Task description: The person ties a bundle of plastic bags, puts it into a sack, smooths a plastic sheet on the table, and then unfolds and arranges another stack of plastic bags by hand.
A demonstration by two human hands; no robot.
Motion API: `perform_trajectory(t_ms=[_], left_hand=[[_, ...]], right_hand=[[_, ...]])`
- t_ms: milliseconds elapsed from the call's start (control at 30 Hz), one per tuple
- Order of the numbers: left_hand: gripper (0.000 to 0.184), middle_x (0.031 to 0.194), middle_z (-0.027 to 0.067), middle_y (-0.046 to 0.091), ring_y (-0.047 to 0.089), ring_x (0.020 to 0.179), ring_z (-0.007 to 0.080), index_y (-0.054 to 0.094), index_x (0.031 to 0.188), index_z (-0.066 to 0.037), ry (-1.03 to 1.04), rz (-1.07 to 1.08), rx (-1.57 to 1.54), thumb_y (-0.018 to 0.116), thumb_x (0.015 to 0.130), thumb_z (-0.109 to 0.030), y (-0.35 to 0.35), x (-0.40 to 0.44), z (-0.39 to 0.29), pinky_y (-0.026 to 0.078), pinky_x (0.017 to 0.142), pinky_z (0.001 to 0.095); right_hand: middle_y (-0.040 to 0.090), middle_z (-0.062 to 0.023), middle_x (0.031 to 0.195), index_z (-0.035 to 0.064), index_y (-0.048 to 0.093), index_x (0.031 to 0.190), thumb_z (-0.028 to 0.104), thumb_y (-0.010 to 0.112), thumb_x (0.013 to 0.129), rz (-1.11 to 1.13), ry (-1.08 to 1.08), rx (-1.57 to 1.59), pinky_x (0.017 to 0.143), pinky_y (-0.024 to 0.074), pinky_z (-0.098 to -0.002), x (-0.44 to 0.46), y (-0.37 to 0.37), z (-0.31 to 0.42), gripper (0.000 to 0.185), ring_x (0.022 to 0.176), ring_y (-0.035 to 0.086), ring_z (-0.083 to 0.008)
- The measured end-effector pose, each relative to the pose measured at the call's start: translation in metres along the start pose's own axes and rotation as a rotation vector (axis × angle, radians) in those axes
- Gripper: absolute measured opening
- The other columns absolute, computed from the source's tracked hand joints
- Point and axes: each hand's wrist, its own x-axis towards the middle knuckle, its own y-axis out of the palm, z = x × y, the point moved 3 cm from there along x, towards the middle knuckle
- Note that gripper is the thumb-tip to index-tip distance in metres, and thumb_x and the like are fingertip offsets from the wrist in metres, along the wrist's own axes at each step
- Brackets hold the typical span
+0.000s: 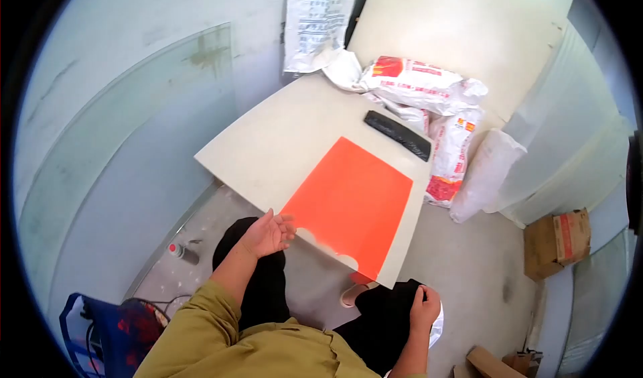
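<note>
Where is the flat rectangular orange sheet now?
In the head view, the orange sheet lies on the near right part of the cream tabletop, between the left hand and the long, shiny black bundle.

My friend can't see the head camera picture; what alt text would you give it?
A person's open left hand is beside an orange sheet lying on a pale tabletop; the right hand rests on black trousers. Beyond the sheet lies a dark oblong item, with printed sacks behind it.
</note>
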Motion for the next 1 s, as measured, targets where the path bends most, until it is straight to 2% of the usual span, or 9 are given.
perform_trajectory(t_ms=[233, 333, 400, 533, 633, 700, 800, 900, 1000], left_hand=[[0.066, 0.121, 0.0163, 0.065, 0.064, 0.105, 0.0275, 0.045, 0.145, -0.009, 0.007, -0.078, -0.006, 0.026, 0.107, -0.059, 0.008, 0.006, -0.019, 0.055, 0.076, 0.0385], [0.069, 0.135, 0.0206, 0.059, 0.065, 0.111, 0.0325, 0.037, 0.152, -0.012, -0.005, -0.120, -0.009, 0.028, 0.105, -0.062, 0.003, 0.010, -0.021, 0.057, 0.077, 0.0393], [0.067, 0.142, 0.0209, 0.053, 0.063, 0.115, 0.0344, 0.036, 0.153, -0.013, 0.001, -0.156, 0.004, 0.027, 0.106, -0.061, 0.000, 0.013, -0.021, 0.057, 0.077, 0.0400], [0.065, 0.142, 0.0192, 0.054, 0.062, 0.119, 0.0358, 0.035, 0.153, -0.013, 0.016, -0.210, 0.028, 0.028, 0.107, -0.058, 0.003, 0.014, -0.022, 0.057, 0.081, 0.0420], [0.062, 0.142, 0.0180, 0.055, 0.060, 0.122, 0.0359, 0.037, 0.151, -0.013, 0.006, -0.235, 0.041, 0.030, 0.107, -0.056, 0.000, 0.017, -0.018, 0.057, 0.085, 0.0437], [0.061, 0.142, 0.0173, 0.055, 0.059, 0.124, 0.0357, 0.038, 0.150, -0.012, -0.015, -0.240, 0.078, 0.030, 0.108, -0.055, -0.003, 0.019, -0.014, 0.056, 0.087, 0.0445], [0.059, 0.143, 0.0166, 0.054, 0.057, 0.127, 0.0356, 0.039, 0.149, -0.012, 0.002, -0.256, 0.056, 0.031, 0.108, -0.053, -0.008, 0.022, -0.011, 0.055, 0.091, 0.0457], [0.062, 0.150, 0.0167, 0.045, 0.051, 0.133, 0.0361, 0.029, 0.156, -0.011, -0.010, -0.240, 0.053, 0.031, 0.108, -0.052, -0.008, 0.024, -0.008, 0.054, 0.095, 0.0480], [0.061, 0.152, 0.0168, 0.043, 0.049, 0.136, 0.0374, 0.028, 0.156, -0.011, -0.001, -0.291, 0.055, 0.032, 0.109, -0.051, -0.007, 0.024, -0.008, 0.052, 0.098, 0.0506]], right_hand=[[0.071, -0.0145, 0.093, 0.0016, 0.072, 0.095, 0.015, 0.069, 0.091, -0.060, -0.054, -0.056, 0.083, 0.0526, -0.0393, -0.007, -0.013, 0.029, 0.015, 0.089, 0.067, -0.0312], [0.071, -0.0131, 0.094, 0.0025, 0.072, 0.095, 0.012, 0.069, 0.091, -0.073, -0.104, -0.061, 0.084, 0.0523, -0.0394, -0.009, -0.025, 0.045, 0.011, 0.090, 0.066, -0.0300], [0.070, -0.0131, 0.092, 0.0034, 0.070, 0.092, 0.009, 0.070, 0.087, -0.087, -0.119, -0.058, 0.089, 0.0495, -0.0430, -0.006, -0.039, 0.070, 0.008, 0.089, 0.064, -0.0334], [0.070, -0.0127, 0.092, 0.0046, 0.068, 0.091, 0.008, 0.070, 0.084, -0.073, -0.230, -0.165, 0.095, 0.0455, -0.0470, 0.003, -0.053, 0.088, 0.008, 0.089, 0.063, -0.0355], [0.070, -0.0128, 0.093, 0.0056, 0.068, 0.091, 0.009, 0.071, 0.084, -0.041, -0.220, -0.189, 0.097, 0.0446, -0.0471, 0.000, -0.026, 0.056, 0.009, 0.090, 0.063, -0.0358], [0.070, -0.0137, 0.094, 0.0043, 0.070, 0.096, 0.011, 0.069, 0.087, 0.034, -0.177, -0.136, 0.091, 0.0477, -0.0457, -0.016, 0.007, 0.024, 0.011, 0.093, 0.063, -0.0358], [0.071, -0.0153, 0.093, 0.0020, 0.071, 0.094, 0.016, 0.067, 0.089, -0.149, 0.044, -0.084, 0.086, 0.0492, -0.0464, -0.010, 0.006, 0.011, 0.015, 0.093, 0.064, -0.0373], [0.071, -0.0168, 0.096, 0.0012, 0.072, 0.095, 0.016, 0.068, 0.091, 0.029, 0.007, -0.110, 0.086, 0.0519, -0.0431, -0.009, 0.024, -0.004, 0.016, 0.093, 0.066, -0.0345], [0.072, -0.0173, 0.097, 0.0015, 0.072, 0.097, 0.017, 0.068, 0.091, 0.047, 0.022, -0.130, 0.087, 0.0519, -0.0433, -0.001, 0.030, -0.005, 0.017, 0.094, 0.066, -0.0359]])
